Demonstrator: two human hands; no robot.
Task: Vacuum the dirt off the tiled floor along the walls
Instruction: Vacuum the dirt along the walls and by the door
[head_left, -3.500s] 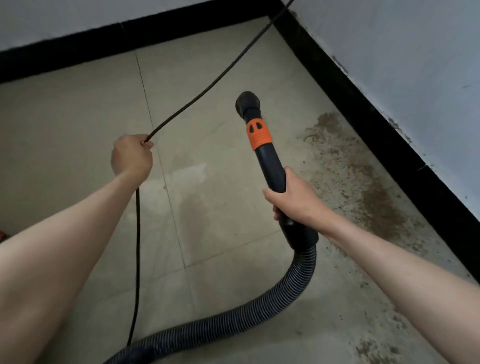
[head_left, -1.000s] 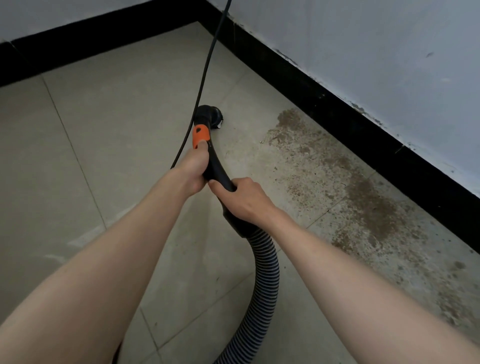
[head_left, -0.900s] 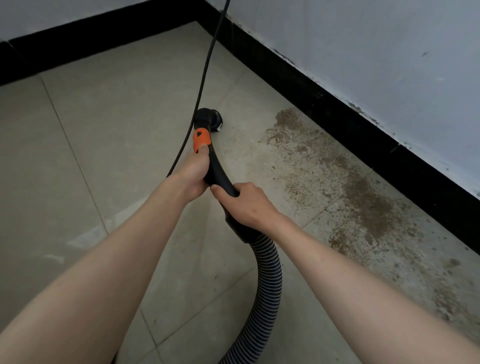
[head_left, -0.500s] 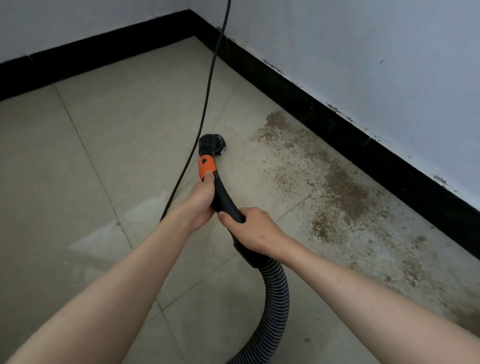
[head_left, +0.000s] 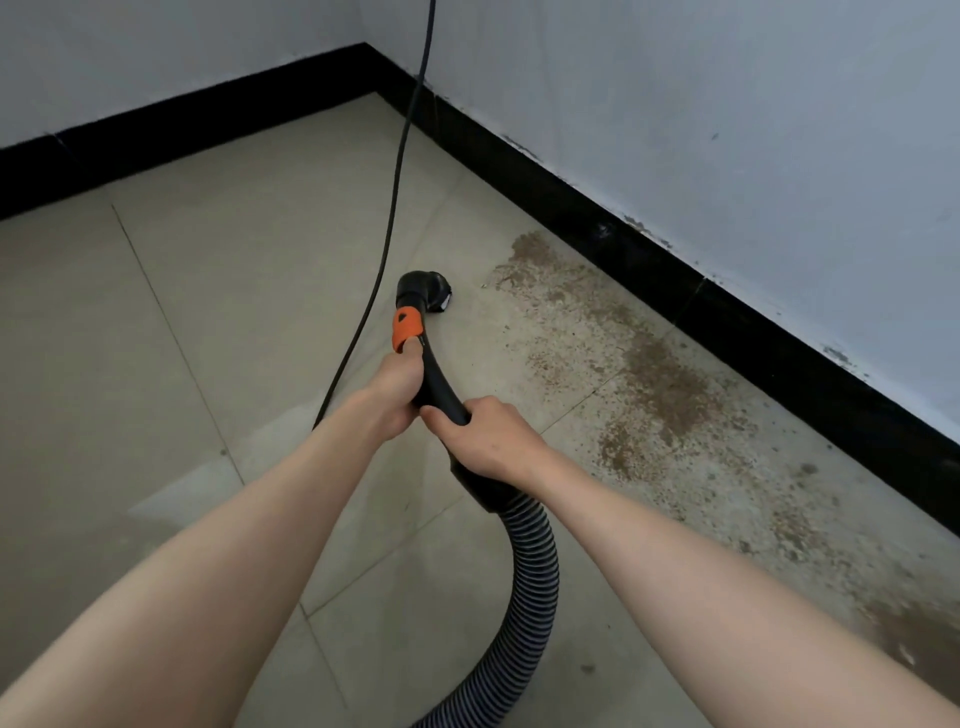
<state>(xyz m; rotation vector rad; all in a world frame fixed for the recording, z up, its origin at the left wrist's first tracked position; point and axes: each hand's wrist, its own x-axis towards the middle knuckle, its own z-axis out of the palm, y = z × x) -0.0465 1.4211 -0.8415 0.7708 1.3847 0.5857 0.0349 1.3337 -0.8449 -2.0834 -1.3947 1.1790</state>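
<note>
A black vacuum wand (head_left: 435, 375) with an orange collar (head_left: 407, 328) ends in a black nozzle (head_left: 423, 295) resting on the beige tiled floor (head_left: 249, 291). My left hand (head_left: 395, 388) grips the wand just below the orange collar. My right hand (head_left: 485, 434) grips it lower, above the ribbed grey hose (head_left: 532, 577). Brown dirt (head_left: 644, 374) spreads over the tiles to the right of the nozzle, along the right wall. The nozzle sits just left of the dirt's edge.
A black power cord (head_left: 395, 192) hangs from above and runs down past the nozzle behind my left arm. Black skirting (head_left: 727, 312) lines both white walls, which meet in a corner (head_left: 366, 67) at the back. More dirt (head_left: 904, 629) lies at the lower right.
My left hand let go of the cord and took hold of the wand. The nozzle came down onto the floor beside the dirt patch. The view has since tilted up slightly.
</note>
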